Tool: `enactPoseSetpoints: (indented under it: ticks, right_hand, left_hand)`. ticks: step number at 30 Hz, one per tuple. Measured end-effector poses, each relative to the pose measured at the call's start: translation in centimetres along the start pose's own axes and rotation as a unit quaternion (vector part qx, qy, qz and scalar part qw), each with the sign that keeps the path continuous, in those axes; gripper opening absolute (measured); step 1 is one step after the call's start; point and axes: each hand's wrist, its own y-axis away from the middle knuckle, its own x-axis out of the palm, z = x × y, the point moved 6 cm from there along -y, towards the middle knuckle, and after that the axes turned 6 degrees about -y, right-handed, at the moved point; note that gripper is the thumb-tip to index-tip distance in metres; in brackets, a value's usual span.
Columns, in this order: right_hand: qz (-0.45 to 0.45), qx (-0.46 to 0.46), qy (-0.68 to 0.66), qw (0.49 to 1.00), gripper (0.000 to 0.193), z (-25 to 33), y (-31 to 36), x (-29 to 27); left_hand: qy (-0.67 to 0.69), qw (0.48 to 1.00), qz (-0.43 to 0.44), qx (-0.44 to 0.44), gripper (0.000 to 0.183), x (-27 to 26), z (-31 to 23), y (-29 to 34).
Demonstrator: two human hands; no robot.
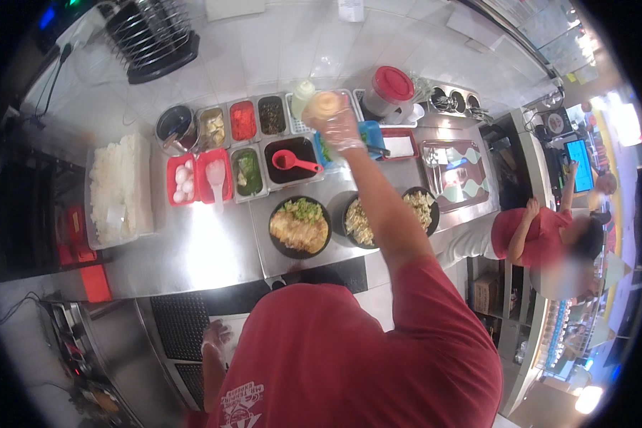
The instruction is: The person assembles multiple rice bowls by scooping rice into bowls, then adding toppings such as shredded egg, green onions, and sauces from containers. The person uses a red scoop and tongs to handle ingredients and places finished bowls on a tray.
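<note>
My right hand point(333, 127), in a clear plastic glove, reaches across the counter to the back row. Its fingers close around a sauce bottle point(328, 104) with peach-coloured contents. Beside that stands a pale squeeze bottle point(303, 95). Low on the left, my gloved left hand point(217, 339) hangs below the counter edge, fingers loosely apart, with nothing visible in it. A black bowl point(299, 227) on the counter holds shredded greens and a golden, egg-like topping. Two more dark bowls of chopped food, a middle bowl point(357, 220) and a right bowl point(422, 205), are partly covered by my forearm.
Food tubs line the counter: eggs point(184, 180), red shreds point(242, 121), dark sauce with a red ladle point(292, 161), and a rice tub point(118, 192). A red-lidded container point(392, 85) and metal tray point(453, 175) stand right. A co-worker point(549, 239) is far right.
</note>
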Motion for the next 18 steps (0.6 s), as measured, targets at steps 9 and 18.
enactPoseSetpoints:
  ticks: [9,18]
  right_hand:
    - [0.078,0.103,0.135,0.982,0.058,-12.1,-5.0,4.4]
    - [0.223,0.246,0.391,0.859,0.043,-20.7,-13.8,-5.8]
  left_hand:
    - [-0.2,0.956,0.075,0.202,0.043,5.0,5.1,8.7]
    - [0.364,0.841,-0.208,0.341,0.036,-16.6,4.4,17.9]
